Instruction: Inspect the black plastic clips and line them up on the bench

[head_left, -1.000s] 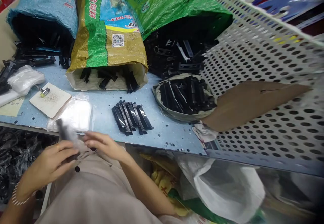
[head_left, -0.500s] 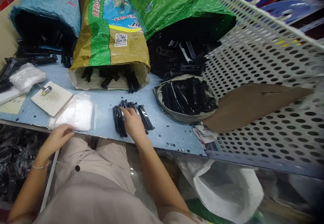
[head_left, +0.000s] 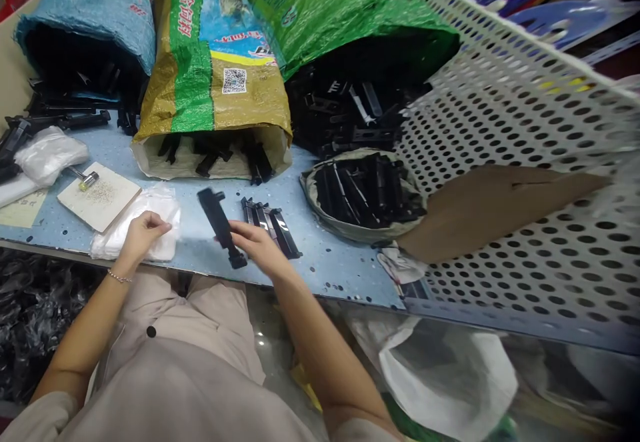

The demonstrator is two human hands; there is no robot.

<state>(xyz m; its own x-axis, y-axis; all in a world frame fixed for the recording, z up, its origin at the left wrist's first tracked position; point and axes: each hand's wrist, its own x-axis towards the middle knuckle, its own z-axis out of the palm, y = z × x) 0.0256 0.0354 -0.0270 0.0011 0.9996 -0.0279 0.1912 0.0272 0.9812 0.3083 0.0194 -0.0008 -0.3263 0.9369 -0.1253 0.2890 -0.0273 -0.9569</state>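
My right hand [head_left: 255, 245] grips a long black plastic part [head_left: 216, 219] near its lower end, tilted and raised just above the blue tabletop. Beside that hand, several similar black parts [head_left: 273, 225] lie side by side. My left hand [head_left: 145, 232] is over a stack of clear plastic bags [head_left: 163, 245]. Its thumb and fingers are pinched together at the top bag; the film between the fingertips is hard to make out. Left of the stack, a pale square board [head_left: 103, 199] carries a small metal-headed tool [head_left: 89, 180].
Blue [head_left: 90, 35], gold-green [head_left: 240, 105] and green [head_left: 350, 15] woven sacks lie along the back with black parts in their mouths. A round bag of black parts [head_left: 367, 192] stands right. Brown cardboard [head_left: 495, 209] leans on a perforated white panel [head_left: 550, 129]. A white sack [head_left: 450, 375] hangs below.
My right hand has lifted one black part off the row and moved it slightly left. My left hand has moved right and up over the bags, and its fingers have come together.
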